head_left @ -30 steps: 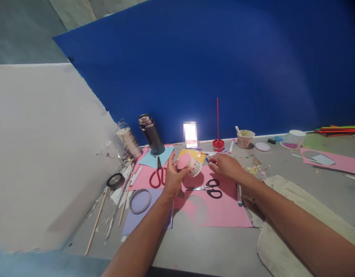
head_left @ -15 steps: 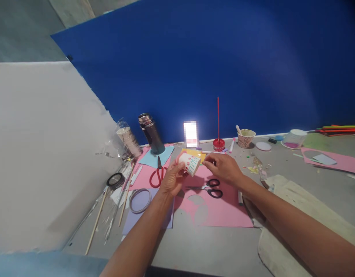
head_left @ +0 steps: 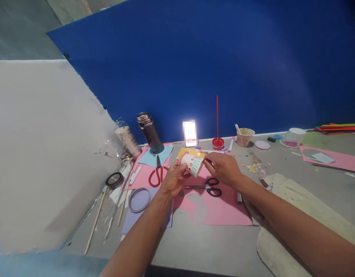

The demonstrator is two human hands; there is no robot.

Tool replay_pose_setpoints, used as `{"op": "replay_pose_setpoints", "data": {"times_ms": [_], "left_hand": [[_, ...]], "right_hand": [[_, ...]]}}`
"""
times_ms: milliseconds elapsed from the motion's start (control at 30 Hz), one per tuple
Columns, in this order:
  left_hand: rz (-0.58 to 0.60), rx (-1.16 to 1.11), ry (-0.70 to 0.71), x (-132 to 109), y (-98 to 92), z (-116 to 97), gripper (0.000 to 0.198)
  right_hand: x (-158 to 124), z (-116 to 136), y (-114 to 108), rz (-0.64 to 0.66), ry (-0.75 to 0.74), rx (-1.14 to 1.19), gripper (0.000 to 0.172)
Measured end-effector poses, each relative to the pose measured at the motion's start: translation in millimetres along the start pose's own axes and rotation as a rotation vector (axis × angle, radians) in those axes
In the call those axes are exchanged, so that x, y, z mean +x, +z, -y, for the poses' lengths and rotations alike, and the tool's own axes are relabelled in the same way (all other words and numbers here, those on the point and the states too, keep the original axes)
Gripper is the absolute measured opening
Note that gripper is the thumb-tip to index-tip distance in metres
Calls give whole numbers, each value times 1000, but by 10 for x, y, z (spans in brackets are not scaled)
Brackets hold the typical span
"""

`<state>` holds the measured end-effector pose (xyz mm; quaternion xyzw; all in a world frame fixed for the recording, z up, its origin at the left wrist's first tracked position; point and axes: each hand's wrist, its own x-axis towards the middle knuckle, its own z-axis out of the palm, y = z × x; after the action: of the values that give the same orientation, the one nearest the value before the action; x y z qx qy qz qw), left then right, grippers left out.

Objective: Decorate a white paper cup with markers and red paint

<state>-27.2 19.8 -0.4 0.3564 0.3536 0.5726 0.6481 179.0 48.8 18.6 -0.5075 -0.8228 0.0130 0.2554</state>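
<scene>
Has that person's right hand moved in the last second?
Yes, slightly: judged against the black-handled scissors, the right hand's fingertips have shifted left, from apart from the paper cup to its edge.

White cup (head_left: 191, 164) with small red marks and a green zigzag near its rim; pink paper (head_left: 223, 213) below; lilac sheet (head_left: 130, 222) near left, light blue sheet (head_left: 148, 159) farther back, yellow sheet (head_left: 191, 152) at the far side; black-handled scissors (head_left: 208, 187) in the middle, red-handled scissors (head_left: 158, 168) to the left; dark grey flask (head_left: 153, 134) with silver neck; deep blue backdrop (head_left: 223, 57); orange and green sticks (head_left: 339, 129) far right
</scene>
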Motion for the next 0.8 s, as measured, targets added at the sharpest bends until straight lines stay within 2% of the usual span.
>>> {"op": "replay_pose_setpoints", "data": {"times_ms": [233,400,800], "left_hand": [[-145,114,210,44,-67,16,50],[-95,181,248,41,-82,0,65],[-52,295,362,46,-113,20,55]], "right_hand": [[-1,13,-16,-2,-17,-24,32],[-3,8,-1,32,-40,-16,30],[1,-16,24,53,-18,119,27]]}}
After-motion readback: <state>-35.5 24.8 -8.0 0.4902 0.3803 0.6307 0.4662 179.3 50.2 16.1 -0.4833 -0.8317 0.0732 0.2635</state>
